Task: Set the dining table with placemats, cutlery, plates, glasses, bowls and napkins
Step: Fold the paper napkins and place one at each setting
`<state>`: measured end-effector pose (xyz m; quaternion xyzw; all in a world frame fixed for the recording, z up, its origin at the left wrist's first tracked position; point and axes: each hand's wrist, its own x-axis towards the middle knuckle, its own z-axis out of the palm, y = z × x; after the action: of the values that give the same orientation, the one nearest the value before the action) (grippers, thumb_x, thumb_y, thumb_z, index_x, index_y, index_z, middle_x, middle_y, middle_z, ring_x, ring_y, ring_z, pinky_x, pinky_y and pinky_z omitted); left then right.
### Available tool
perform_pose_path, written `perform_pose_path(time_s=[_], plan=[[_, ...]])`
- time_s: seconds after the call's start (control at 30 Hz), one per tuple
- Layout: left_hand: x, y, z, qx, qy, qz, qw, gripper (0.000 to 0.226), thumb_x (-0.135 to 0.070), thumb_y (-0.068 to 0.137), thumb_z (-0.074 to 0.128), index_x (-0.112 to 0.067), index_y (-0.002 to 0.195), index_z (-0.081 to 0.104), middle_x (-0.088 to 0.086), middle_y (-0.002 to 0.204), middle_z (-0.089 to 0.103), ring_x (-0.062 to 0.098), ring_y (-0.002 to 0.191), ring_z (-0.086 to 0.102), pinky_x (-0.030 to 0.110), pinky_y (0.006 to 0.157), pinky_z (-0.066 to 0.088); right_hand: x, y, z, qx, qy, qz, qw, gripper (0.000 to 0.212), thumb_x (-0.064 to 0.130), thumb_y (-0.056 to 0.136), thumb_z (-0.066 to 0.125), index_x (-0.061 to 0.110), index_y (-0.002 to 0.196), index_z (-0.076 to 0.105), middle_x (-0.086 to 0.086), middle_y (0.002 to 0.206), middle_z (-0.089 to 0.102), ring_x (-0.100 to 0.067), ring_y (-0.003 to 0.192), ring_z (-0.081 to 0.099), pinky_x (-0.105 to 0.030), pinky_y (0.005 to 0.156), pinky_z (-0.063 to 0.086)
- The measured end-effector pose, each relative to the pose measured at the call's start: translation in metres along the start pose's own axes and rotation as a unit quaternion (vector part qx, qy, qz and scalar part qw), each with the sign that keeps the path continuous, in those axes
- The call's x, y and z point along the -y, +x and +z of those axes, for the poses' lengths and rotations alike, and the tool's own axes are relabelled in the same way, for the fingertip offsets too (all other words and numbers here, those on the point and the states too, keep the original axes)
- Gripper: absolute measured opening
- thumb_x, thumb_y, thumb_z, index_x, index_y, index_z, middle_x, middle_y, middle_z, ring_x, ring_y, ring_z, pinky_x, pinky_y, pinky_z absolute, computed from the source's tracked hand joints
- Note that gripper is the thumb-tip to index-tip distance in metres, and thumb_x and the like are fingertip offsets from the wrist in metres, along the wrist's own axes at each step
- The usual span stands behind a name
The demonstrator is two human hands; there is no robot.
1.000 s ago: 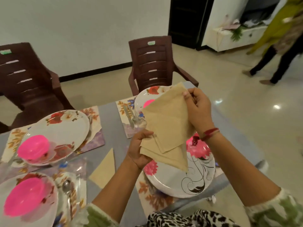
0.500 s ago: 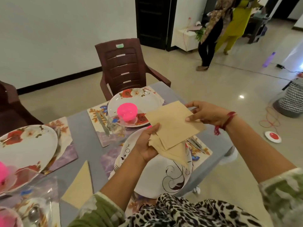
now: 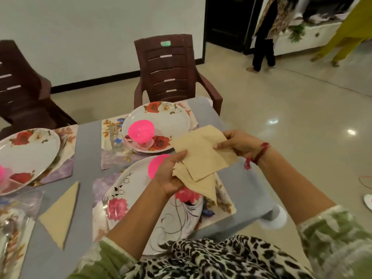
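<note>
Napkin step, w/ most else laid: the grey table point(image 3: 86, 141) already carries placemats, plates and pink bowls at the places in view. One folded napkin point(image 3: 60, 214) lies flat beside the near plate point(image 3: 138, 178), a triangle w/ its long axis running near-to-far and its sharp point toward the person. The rest are in the air just over that plate. The napkin bundle point(image 3: 203, 186) hangs w/ its pointed corner down, toward the plate's right edge. The top napkin point(image 3: 203, 150), a squarish folded sheet, lies across it w/ its long axis approx left-to-right between the hands, far corner tilted up and away. Left hand point(image 3: 171, 176): grip closed round the bundle's left end, thumb on top. Right hand point(image 3: 239, 144): narrow pinch grip on the top napkin's right corner. Next move, prob: peel that one sheet clear w/o dragging the others, then lay it flat by a place lacking one.
</note>
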<state>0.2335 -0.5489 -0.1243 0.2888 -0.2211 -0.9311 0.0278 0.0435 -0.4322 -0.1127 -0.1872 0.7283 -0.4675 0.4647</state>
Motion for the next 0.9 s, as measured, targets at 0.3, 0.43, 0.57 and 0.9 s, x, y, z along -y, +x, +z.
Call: perform_pose_path(time_s=[0.3, 0.43, 0.57, 0.9], plan=[[0.063, 0.032, 0.044, 0.011, 0.006, -0.007, 1.000, 0.031, -0.010, 0.082, 0.050, 0.005, 0.098, 0.072, 0.021, 0.101, 0.070, 0.032, 0.087, 0.071, 0.043, 0.069, 0.059, -0.020, 0.008, -0.081, 0.144, 0.053, 0.022, 0.988, 0.039, 0.022, 0.070, 0.070, 0.010, 0.107, 0.064, -0.007, 0.106, 0.069, -0.023, 0.096, 0.066, -0.034, 0.083, 0.056], [0.074, 0.045, 0.049, -0.014, -0.010, -0.008, 1.000, 0.034, -0.015, 0.085, 0.049, 0.004, 0.103, 0.071, 0.020, 0.108, 0.069, 0.033, 0.093, 0.070, 0.047, 0.078, 0.057, -0.023, 0.009, -0.102, 0.181, 0.034, 0.004, 0.983, 0.035, 0.011, 0.068, 0.071, 0.010, 0.103, 0.066, -0.005, 0.102, 0.072, -0.021, 0.096, 0.068, -0.032, 0.078, 0.057], [0.091, 0.066, 0.043, -0.085, -0.024, -0.008, 0.996, 0.038, -0.017, 0.092, 0.046, 0.000, 0.124, 0.056, 0.021, 0.108, 0.068, 0.034, 0.093, 0.068, 0.049, 0.092, 0.046, -0.037, 0.026, -0.105, 0.132, -0.022, 0.039, 0.990, 0.030, 0.011, 0.076, 0.074, 0.011, 0.105, 0.068, -0.007, 0.109, 0.069, -0.024, 0.103, 0.065, -0.034, 0.084, 0.054], [0.098, 0.089, 0.043, -0.102, -0.069, 0.012, 0.992, 0.041, -0.021, 0.084, 0.052, 0.000, 0.119, 0.062, 0.021, 0.111, 0.067, 0.033, 0.096, 0.066, 0.046, 0.093, 0.050, -0.051, -0.009, -0.081, 0.020, -0.267, -0.316, 0.910, 0.019, 0.011, 0.085, 0.062, 0.022, 0.095, 0.075, 0.006, 0.107, 0.061, -0.004, 0.099, 0.053, -0.019, 0.088, 0.043]])
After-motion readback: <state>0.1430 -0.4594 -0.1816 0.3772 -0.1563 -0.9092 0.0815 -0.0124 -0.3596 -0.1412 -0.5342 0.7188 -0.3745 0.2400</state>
